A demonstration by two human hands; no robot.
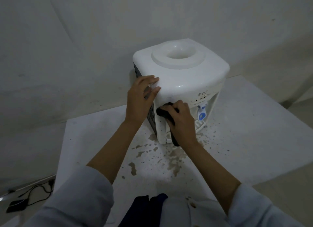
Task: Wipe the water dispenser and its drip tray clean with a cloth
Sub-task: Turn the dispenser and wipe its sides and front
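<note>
A white tabletop water dispenser stands on a stained white table, its round bottle well open on top. My left hand rests on its upper left front corner with straight fingers, steadying it. My right hand grips a dark cloth and presses it against the dispenser's front, left of the blue tap. One end of the cloth hangs down to the table by the base. My right hand and wrist hide most of the drip tray area.
Water spots and brownish stains cover the table in front of the dispenser. A white cord runs by the tap side. On the floor at lower left lie a black cable and adapter. Grey walls stand close behind.
</note>
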